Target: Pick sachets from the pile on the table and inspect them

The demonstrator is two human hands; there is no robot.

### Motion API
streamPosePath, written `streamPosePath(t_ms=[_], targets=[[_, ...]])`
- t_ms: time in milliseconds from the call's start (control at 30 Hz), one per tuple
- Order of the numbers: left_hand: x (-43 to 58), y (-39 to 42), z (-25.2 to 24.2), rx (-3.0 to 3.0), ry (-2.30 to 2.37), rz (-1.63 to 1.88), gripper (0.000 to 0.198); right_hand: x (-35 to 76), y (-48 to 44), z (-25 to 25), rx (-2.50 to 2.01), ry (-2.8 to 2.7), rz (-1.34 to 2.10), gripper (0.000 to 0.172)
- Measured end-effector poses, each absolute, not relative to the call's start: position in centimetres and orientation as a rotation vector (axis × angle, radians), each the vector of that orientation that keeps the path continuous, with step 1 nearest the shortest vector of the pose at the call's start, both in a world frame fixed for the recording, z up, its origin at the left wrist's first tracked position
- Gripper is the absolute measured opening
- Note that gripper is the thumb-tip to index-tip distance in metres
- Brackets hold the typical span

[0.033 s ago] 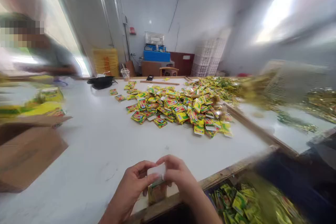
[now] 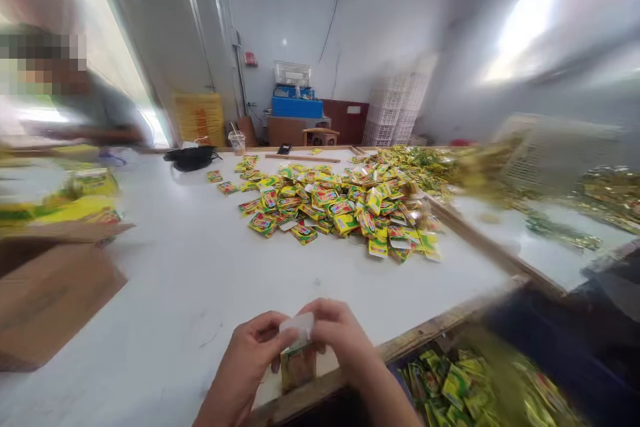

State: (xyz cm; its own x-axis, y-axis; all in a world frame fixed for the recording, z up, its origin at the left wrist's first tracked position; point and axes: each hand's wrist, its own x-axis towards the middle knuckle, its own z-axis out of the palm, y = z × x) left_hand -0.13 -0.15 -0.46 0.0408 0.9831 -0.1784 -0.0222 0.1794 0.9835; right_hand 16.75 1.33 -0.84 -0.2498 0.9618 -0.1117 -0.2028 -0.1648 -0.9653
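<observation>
barely shifted, both hands' grip (image 2: 299, 340) stays pinched on one packet (image 2: 298, 359).

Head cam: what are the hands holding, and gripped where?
One small sachet, held upright by both hands: left hand and right hand pinch its pale top edge from either side; its lower part hangs free.

- Left hand (image 2: 250, 353) raised low in view, back of the hand turned up, fingers curled inward, thumb and fingertips pinched shut.
- Right hand (image 2: 337, 337) just beside it, knuckles up, fingers bent, likewise pinched at the fingertips.
- Both forearms rising from the bottom edge, converging so the fingertips meet at centre.
</observation>
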Motion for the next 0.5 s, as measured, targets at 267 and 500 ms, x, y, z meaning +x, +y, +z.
streamPosePath(t_ms=[267, 500], targets=[[-0.6, -0.6, -1.7, 1.09, 1.31, 1.211, 0.032, 16.8, 1.6, -1.5, -1.046, -1.281, 1.388, 0.023], [-0.7, 0.2, -1.5, 1.259, 1.299, 1.127, 0.031, 17.1, 2.1, -1.7, -1.046, -1.247, 1.397, 0.018]])
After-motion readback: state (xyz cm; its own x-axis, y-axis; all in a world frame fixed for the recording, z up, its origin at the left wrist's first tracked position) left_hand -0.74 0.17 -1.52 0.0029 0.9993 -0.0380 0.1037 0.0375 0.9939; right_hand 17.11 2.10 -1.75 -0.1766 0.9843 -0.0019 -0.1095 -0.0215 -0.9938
